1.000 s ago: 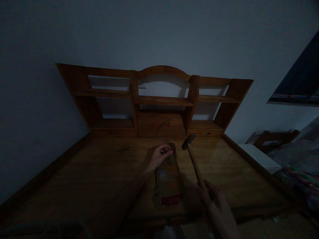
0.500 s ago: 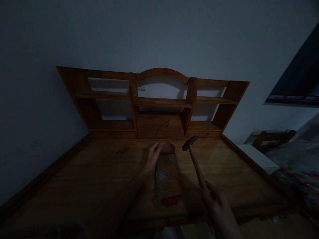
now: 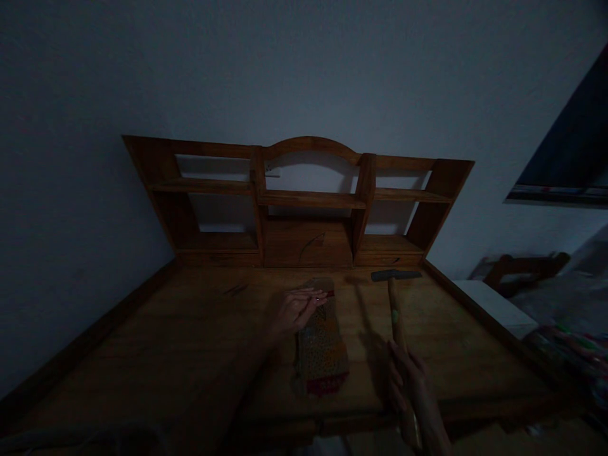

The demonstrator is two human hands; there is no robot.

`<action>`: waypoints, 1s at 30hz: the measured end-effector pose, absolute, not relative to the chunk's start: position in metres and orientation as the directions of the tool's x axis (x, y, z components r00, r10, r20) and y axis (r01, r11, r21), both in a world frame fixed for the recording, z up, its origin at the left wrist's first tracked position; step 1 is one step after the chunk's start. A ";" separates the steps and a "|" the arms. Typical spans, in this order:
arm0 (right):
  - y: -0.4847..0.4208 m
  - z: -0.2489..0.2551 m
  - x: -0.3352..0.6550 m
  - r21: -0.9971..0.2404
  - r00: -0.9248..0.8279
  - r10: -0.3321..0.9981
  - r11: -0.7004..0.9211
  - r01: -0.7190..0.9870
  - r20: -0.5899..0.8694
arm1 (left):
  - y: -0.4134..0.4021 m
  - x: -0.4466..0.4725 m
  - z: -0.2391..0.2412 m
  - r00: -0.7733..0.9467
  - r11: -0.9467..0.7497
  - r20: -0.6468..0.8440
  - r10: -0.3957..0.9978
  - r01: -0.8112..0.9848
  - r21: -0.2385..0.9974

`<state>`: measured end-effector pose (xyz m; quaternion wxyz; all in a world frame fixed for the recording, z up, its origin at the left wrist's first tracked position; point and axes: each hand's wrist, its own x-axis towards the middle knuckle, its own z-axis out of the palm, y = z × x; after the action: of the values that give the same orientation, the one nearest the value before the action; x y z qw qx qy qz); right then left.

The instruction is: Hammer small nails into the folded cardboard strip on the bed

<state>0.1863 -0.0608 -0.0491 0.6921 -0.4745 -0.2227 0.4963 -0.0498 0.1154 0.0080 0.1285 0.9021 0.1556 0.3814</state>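
My right hand [image 3: 409, 380] is wrapped round the wooden handle of a hammer [image 3: 395, 310]. The hammer's dark metal head is up, right of the middle of the desk. Over the upper part of a long brown piece [image 3: 323, 348], dotted with dark spots and banded in red at both ends, is my left hand [image 3: 297, 310]. Its thumb and fingertips are pinched together, with a tiny bright glint between them that is too small to name. The dotted piece lies lengthwise on the wooden desk [image 3: 190, 354]; the left hand hides part of its top.
A wooden shelf unit [image 3: 311, 199] with several compartments stands along the desk's back edge against the wall. To the right are a white surface [image 3: 491, 304], a wooden chair back [image 3: 525, 269] and a heap of plastic-wrapped things [image 3: 570, 345]. The room is dim.
My left hand has shifted right and nearer over the dotted piece, its fingertips now pinched. The hammer has swung right, away from the piece, and its head has turned.
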 end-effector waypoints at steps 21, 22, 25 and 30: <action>-0.055 -0.042 0.187 -0.877 0.353 0.920 0.024 -0.481 -0.168 | 0.115 -0.045 0.007 0.724 -0.910 0.578 0.377 0.173 0.377; -0.055 -0.042 0.187 -0.876 0.353 0.920 0.023 -0.481 -0.170 | 0.115 -0.045 0.008 0.726 -0.913 0.578 0.373 0.175 0.369; -0.055 -0.040 0.186 -0.871 0.351 0.921 0.026 -0.490 -0.171 | 0.114 -0.045 0.008 0.740 -0.925 0.572 0.355 0.187 0.331; -0.055 -0.042 0.187 -0.855 0.343 0.925 0.039 -0.517 -0.166 | 0.116 -0.046 0.006 0.750 -0.944 0.579 0.321 0.205 0.259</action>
<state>0.1873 -0.0545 -0.0420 0.6844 -0.4508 -0.2258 0.5266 -0.0456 0.1161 0.0056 0.0897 0.9310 0.1412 0.3244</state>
